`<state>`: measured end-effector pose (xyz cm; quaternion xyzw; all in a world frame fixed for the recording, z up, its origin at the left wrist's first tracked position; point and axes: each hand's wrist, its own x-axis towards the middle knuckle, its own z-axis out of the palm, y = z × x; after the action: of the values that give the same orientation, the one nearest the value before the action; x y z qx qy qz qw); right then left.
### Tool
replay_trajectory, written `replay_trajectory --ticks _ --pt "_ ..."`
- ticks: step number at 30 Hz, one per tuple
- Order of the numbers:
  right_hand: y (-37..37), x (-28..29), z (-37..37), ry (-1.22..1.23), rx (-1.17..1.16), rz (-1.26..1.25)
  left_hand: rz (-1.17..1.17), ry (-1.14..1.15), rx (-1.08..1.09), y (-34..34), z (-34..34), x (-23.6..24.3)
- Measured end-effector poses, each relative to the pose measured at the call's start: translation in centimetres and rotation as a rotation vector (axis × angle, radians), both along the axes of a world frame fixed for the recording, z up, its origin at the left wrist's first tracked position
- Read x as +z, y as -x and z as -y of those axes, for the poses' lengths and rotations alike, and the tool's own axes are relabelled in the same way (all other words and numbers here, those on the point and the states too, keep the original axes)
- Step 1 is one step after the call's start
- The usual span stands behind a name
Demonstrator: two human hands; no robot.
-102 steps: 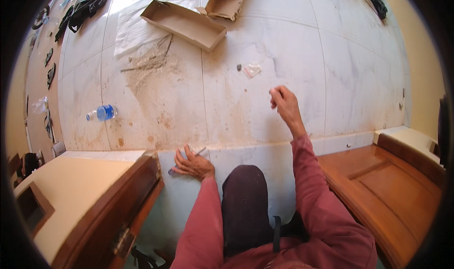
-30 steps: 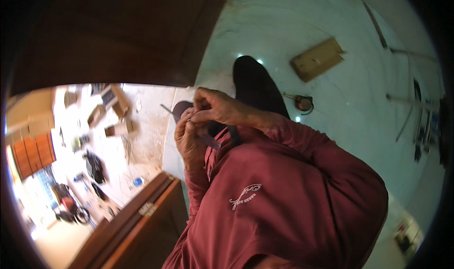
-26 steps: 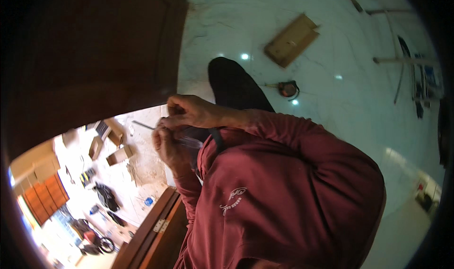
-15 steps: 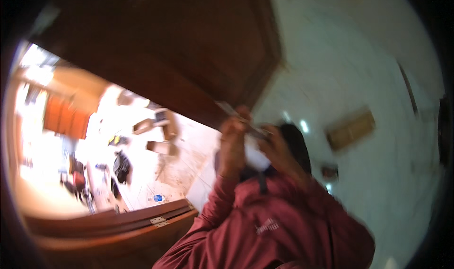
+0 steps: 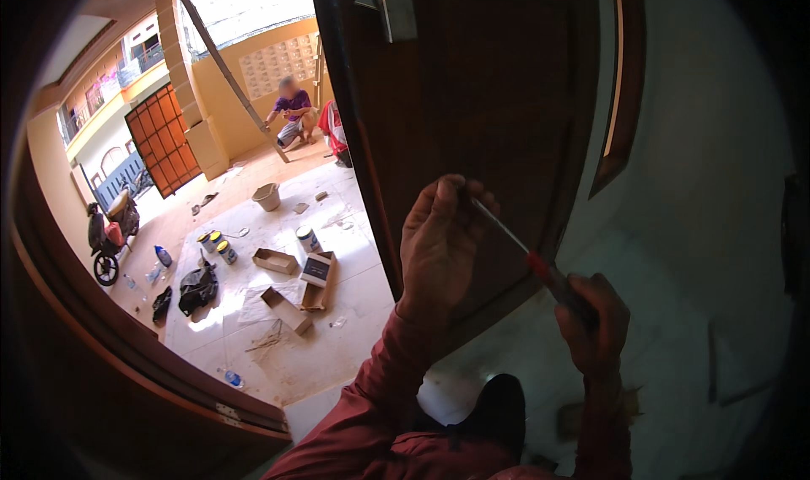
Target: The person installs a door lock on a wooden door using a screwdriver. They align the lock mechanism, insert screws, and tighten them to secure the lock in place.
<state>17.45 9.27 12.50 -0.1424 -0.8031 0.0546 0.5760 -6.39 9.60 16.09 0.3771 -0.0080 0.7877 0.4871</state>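
In my right hand (image 5: 601,324) is a screwdriver (image 5: 540,265) with a red and dark handle, its fingers wrapped round the grip. The metal shaft slants up and to the left. Beside its tip, the thumb and fingers of my left hand (image 5: 440,256) are pinched together; whatever small thing lies between them is too hidden to name. Behind both hands stands a dark brown panelled door (image 5: 506,117), swung open. A metal door handle (image 5: 398,9) shows on it near the top of the view.
Outside the doorway, open cardboard boxes (image 5: 287,310), paint cans (image 5: 226,252), a black plastic bag (image 5: 198,286) and a bucket (image 5: 267,196) stand on pale tiles. A person (image 5: 294,113) squats by the far wall. Left of them is a motorbike (image 5: 110,231). The door frame (image 5: 152,345) borders my left.
The view has tilted up toward the yard and steadied. My hands, close together before my chest earlier, are now farther out and apart, with the screwdriver in my right hand reaching toward the left.
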Motion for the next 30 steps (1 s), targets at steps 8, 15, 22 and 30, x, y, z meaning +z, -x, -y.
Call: replay_trajectory --ticks 8,15,22,30 --pt "3.8 8.6 -0.8 -0.272 -0.108 0.066 0.044 -0.213 -0.107 2.3 -0.6 7.2" --pt "6.4 12.0 -0.4 -0.346 -0.130 0.097 0.123 -0.316 -0.155 3.8 -1.0 9.7" --pt "7.6 14.3 1.5 -0.485 -0.240 0.149 0.160 -0.335 -0.193 4.6 -0.7 11.0" --pt "8.2 14.5 2.7 -0.531 -0.237 0.182 0.160 -0.344 -0.211 5.6 0.0 10.8"
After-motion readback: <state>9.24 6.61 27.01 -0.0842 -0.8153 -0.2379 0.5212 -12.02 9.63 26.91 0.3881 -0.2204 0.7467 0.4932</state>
